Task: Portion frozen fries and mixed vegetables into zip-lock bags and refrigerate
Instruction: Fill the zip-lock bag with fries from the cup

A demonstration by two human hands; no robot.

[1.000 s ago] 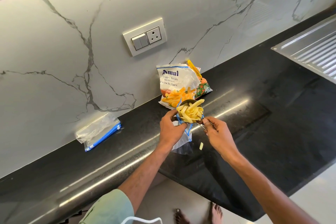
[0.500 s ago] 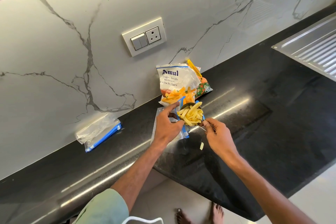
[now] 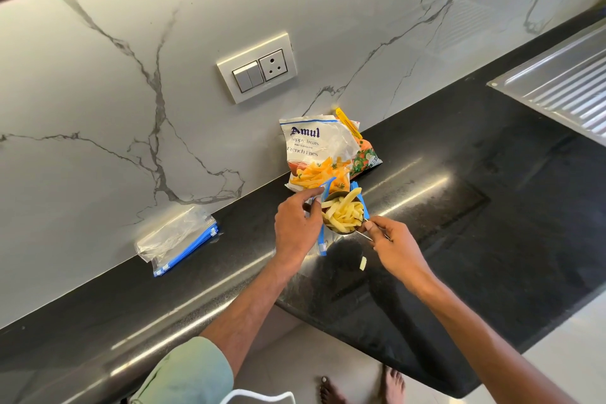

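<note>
The left hand (image 3: 296,229) was curled at the mouth of a clear zip-lock bag (image 3: 322,241), thumb and forefinger pinching its blue rim, the bag's lower part lying on the dark surface (image 3: 492,207) under the wrist. The right hand (image 3: 393,244) was closed in a pinch on the thin handle of a small metal cup (image 3: 341,232), thumb on top, its other fingers folded beneath. The cup was heaped with pale fries (image 3: 344,215) and sat tilted just at the bag's opening, between the blue edges; whether it rested on the bag or hung free could not be told. Directly behind it the opened fries packet (image 3: 311,151) leaned against the marble wall, with the mixed vegetables packet (image 3: 365,159) tucked behind its right side. One stray fry (image 3: 362,263) lay on the surface just beside the right hand. Well off to the left, a stack of spare zip-lock bags (image 3: 178,239) lay against the wall, and a switch plate (image 3: 257,67) was set in the wall above the packets.
</note>
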